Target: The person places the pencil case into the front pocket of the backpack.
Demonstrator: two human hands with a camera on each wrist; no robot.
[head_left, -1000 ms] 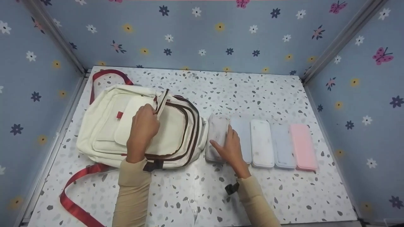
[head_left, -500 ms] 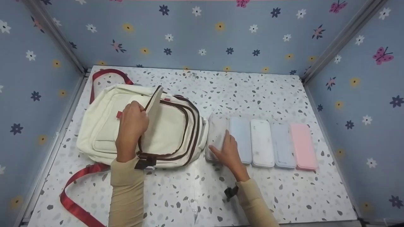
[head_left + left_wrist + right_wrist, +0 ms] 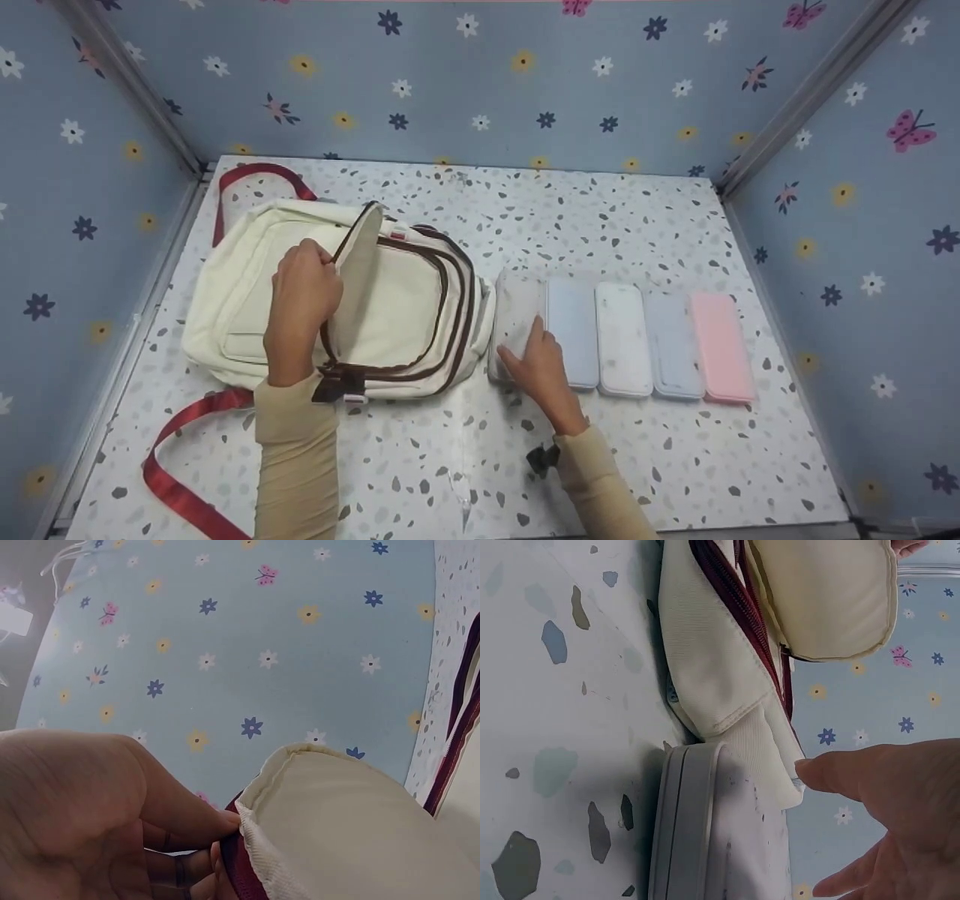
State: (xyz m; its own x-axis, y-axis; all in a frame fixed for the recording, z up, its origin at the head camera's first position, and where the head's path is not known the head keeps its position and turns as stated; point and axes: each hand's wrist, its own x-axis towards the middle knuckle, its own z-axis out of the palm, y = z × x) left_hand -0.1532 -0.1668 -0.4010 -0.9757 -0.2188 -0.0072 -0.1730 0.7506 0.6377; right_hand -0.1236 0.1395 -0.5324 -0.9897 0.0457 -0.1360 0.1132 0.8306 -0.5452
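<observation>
A cream backpack (image 3: 225, 315) with dark red-brown zips lies on the speckled table at left. My left hand (image 3: 301, 292) pinches the zipped edge of its front pocket flap (image 3: 358, 251), which stands raised with the pocket's inside showing. The left wrist view has thumb and fingers (image 3: 217, 821) on the zip edge. My right hand (image 3: 536, 367) is over the greyish-white flat case (image 3: 517, 296) nearest the backpack, thumb and fingers spread. In the right wrist view this case (image 3: 742, 862) lies close to the backpack's end, and the hand (image 3: 900, 802) hovers beside its top.
To the right stand more flat cases in a row: a light blue one (image 3: 574, 330), a white one (image 3: 624, 345), a pale blue one (image 3: 676, 349) and a pink one (image 3: 721, 349). A red strap (image 3: 180, 495) trails toward the front left. Flower-patterned panels (image 3: 480, 75) enclose the table.
My left hand has moved left, pulling the pocket flap up and back so the pocket opens wider. My right hand has shifted slightly toward me over the greyish-white case.
</observation>
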